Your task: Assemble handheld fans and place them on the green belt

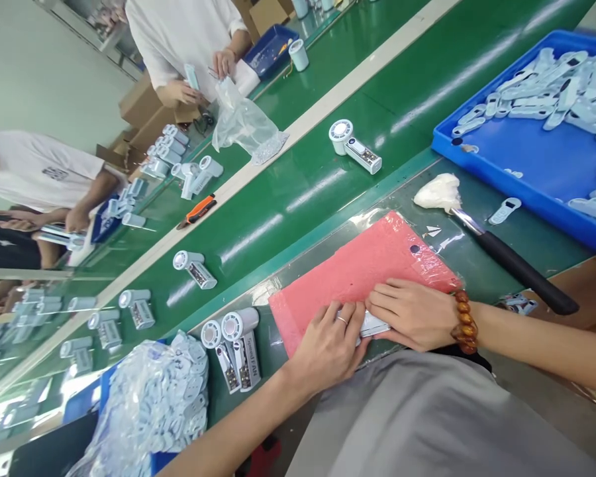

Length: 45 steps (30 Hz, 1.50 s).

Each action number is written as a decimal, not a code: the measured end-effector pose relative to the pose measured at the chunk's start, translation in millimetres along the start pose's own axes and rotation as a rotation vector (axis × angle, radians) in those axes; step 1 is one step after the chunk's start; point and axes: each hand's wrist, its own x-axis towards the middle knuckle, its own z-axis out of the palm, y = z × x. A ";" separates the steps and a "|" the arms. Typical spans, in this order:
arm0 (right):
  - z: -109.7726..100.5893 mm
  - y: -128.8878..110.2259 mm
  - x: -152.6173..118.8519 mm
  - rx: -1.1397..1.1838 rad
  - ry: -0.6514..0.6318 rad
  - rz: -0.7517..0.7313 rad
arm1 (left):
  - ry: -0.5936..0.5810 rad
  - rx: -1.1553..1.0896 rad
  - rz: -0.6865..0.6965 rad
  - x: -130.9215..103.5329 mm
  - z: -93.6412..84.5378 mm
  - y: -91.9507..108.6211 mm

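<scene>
Both my hands rest at the near edge of a pink mat point(338, 265), closed around a pale handheld fan point(375, 323). Only a short stretch of its whitish body shows between the hands; the rest is covered. My left hand point(330, 341), with a ring on one finger, grips it from the left, fingers curled over the top. From the right, my right hand point(412, 315) presses its fingers on the same piece, a beaded bracelet at the wrist. Left of the mat, two handheld fans point(241, 351) lie side by side with their handle insides exposed.
A hammer point(516, 265) with a white-wrapped head lies right of the mat, near a blue tray point(521, 189) of pale covers. A bag of covers point(169, 391) stands at left. Several open fans lie along the green belt point(278, 212). Two co-workers sit opposite, by a plastic bag point(243, 119).
</scene>
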 end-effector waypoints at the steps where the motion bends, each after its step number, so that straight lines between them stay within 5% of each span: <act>1: -1.4 -1.3 -1.2 -0.017 -0.003 0.019 | -0.012 -0.010 0.003 0.2 -1.3 -0.5; 17: 0.2 -26.0 -7.9 -0.233 -0.035 0.109 | 0.078 0.061 0.063 1.2 5.7 -0.4; 37: -1.3 -33.3 -8.3 -0.087 0.067 0.222 | 0.052 0.006 0.015 0.1 11.5 1.1; 45: -8.4 -24.8 -10.8 0.040 0.007 0.265 | 0.013 -0.331 -0.083 4.8 -2.9 -12.1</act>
